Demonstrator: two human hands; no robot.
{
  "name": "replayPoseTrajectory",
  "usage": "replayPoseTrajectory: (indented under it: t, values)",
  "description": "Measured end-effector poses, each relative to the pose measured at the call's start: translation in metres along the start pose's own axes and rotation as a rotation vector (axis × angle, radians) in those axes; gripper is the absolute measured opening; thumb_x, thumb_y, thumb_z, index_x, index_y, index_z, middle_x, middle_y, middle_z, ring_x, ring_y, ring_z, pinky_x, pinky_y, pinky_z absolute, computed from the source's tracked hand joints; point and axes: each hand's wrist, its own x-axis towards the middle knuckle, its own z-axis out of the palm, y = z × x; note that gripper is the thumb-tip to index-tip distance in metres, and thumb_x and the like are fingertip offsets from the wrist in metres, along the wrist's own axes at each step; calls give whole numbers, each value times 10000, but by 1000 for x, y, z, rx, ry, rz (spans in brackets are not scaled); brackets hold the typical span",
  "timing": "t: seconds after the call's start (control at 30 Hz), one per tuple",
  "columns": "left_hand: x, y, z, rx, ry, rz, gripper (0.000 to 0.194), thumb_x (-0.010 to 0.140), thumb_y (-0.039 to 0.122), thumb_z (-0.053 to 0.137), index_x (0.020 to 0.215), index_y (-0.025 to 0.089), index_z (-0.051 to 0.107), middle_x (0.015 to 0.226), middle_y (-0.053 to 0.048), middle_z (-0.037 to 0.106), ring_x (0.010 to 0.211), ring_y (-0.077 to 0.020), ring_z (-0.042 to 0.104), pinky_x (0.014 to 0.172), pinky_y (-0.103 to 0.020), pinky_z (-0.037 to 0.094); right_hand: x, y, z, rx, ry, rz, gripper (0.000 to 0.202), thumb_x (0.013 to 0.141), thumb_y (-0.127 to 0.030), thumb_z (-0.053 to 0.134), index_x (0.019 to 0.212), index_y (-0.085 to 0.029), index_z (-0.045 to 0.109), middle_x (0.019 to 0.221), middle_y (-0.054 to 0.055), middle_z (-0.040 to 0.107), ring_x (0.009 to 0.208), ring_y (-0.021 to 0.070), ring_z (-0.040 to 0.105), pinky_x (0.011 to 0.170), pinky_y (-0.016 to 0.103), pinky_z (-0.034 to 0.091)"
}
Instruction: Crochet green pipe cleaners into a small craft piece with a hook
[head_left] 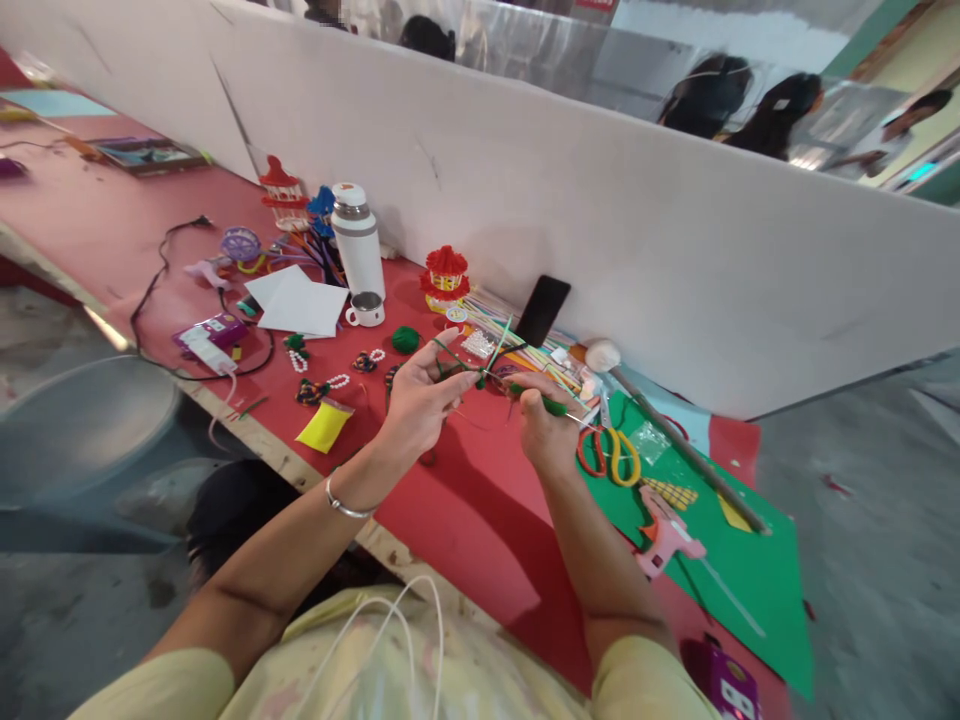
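Note:
Above the red table (480, 520), my left hand (424, 395) pinches a small piece of green yarn work (481, 378), with a strand looped over the raised index finger. My right hand (547, 420) is closed around a crochet hook with a green handle (553, 405). The hook's metal tip meets the yarn work at my left fingertips. Behind my left hand lies a ball of green yarn (406, 340). Several beaded yarn pieces (313, 390) and a yellow packet (325, 425) lie left of my left hand.
A white flask (358, 240), metal cup (366, 309) and phone (544, 310) stand near the white partition (480, 170). Scissors (622, 457), a pink glue gun (664, 535) and a long stick (690, 455) lie right, on or over a green sheet (772, 590).

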Motion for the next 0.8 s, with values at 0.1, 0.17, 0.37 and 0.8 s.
replayPoseTrajectory:
  t: [0.1,0.17,0.37,0.8]
  values:
    - [-1,3,0,-8,4,-1,921,654,198,950,1509,212,607,736,51,713,456,-27,478,394,-154,260,0,-1,0,19,6,32,367,849,-627,800,878,-266,860,859,48,843,798,214,777,730,362,637]
    - [-1,4,0,-8,4,-14,934,645,198,951,1512,201,602,736,49,717,468,-36,508,388,-154,270,0,-3,0,17,2,34,370,844,-628,805,867,-262,859,851,49,839,805,219,776,749,370,640]
    - [0,4,-1,-38,-19,-25,944,635,220,972,1504,176,605,811,-2,777,582,-99,668,415,-162,400,0,-1,-1,-19,-25,0,348,894,-597,766,902,-262,857,875,49,841,847,221,783,792,382,645]
    - [0,5,-5,-81,-6,-53,840,621,185,969,1406,162,671,799,1,783,602,-101,695,439,-154,444,0,-6,0,-10,-39,-8,310,895,-564,784,896,-264,862,865,44,838,837,212,765,802,374,616]
